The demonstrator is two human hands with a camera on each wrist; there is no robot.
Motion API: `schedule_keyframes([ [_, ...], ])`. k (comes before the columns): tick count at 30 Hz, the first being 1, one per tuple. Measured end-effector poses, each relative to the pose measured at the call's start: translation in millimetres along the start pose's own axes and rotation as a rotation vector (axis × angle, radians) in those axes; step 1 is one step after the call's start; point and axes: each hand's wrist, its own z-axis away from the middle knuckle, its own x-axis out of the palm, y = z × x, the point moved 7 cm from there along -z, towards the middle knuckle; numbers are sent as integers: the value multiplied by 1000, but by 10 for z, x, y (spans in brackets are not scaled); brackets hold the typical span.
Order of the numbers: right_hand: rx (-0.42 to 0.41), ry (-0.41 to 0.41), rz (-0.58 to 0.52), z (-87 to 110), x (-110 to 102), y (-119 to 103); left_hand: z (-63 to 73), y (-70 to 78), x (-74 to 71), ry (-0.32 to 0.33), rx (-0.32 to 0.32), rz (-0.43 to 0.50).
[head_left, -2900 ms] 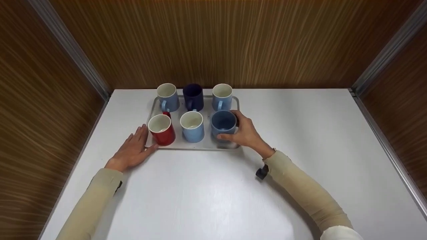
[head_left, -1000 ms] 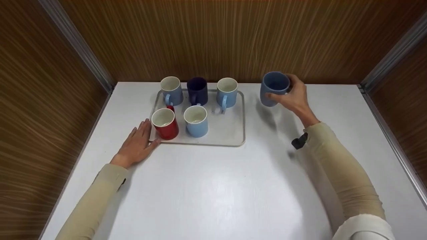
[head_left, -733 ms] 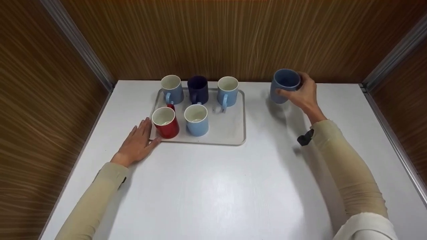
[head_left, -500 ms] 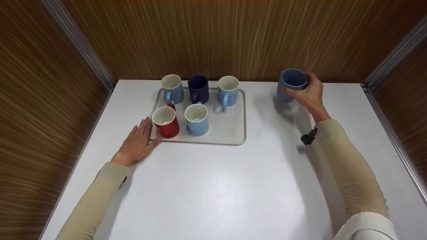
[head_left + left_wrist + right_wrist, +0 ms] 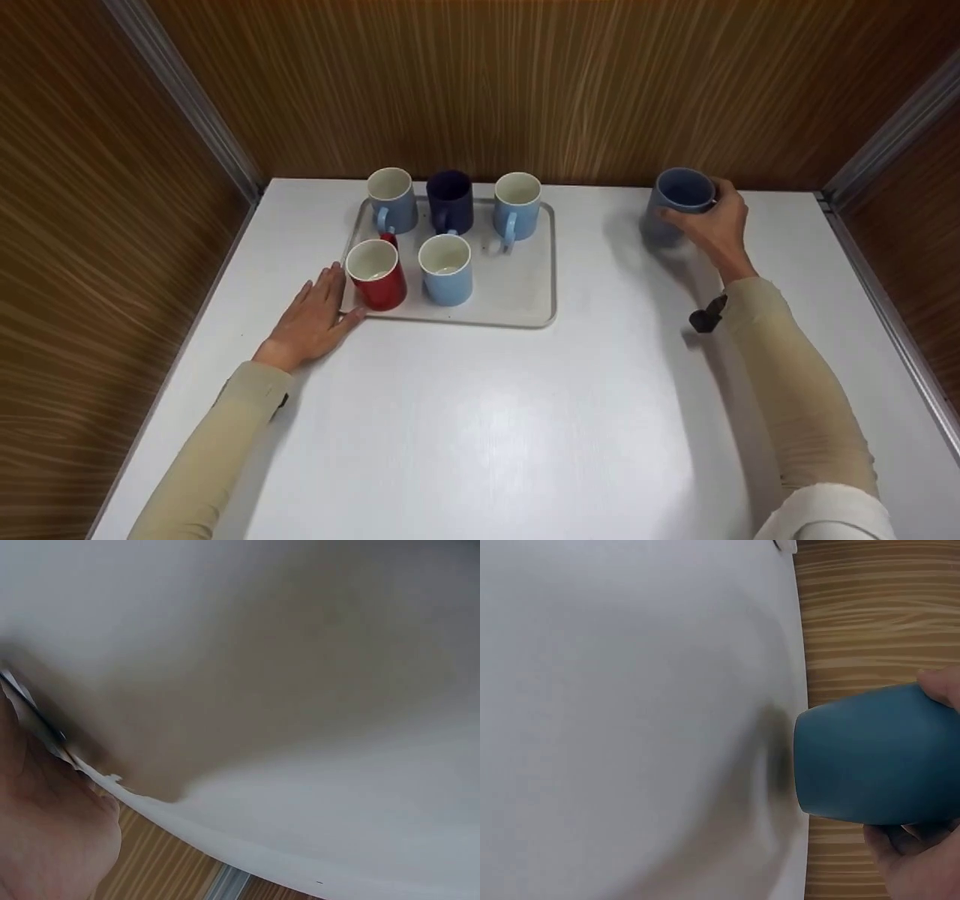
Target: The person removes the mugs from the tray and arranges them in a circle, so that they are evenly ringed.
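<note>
In the head view, my right hand [image 5: 712, 229] grips a grey-blue mug [image 5: 684, 191] from its right side, at the back right of the table. The right wrist view shows the same mug [image 5: 877, 757] close to the tabletop; whether its base touches cannot be told. My left hand [image 5: 311, 319] lies with straight fingers against the left edge of the light tray [image 5: 517, 292]. Nearest to it on the tray is a red mug [image 5: 381, 291], beside a light blue mug [image 5: 447, 286]. Only part of my left hand [image 5: 56, 829] shows in the left wrist view.
Along the tray's back stand a blue mug [image 5: 394, 214] at left, a dark navy mug [image 5: 450, 204] in the middle and another light blue mug [image 5: 517, 214] at right. A wood-grain panel [image 5: 487, 90] rises behind the white table [image 5: 480, 420], with further panels on both sides.
My right hand has lifted the grey-blue mug from the tray's front right, carried it right and back, then lowered it towards the table. My left hand stays at the tray's edge.
</note>
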Motion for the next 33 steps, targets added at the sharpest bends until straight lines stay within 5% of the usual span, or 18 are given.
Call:
schedule_keyframes([
  [33,-7,-17,7,-10,71,76,-25,-21,23,-10,-2,-19],
])
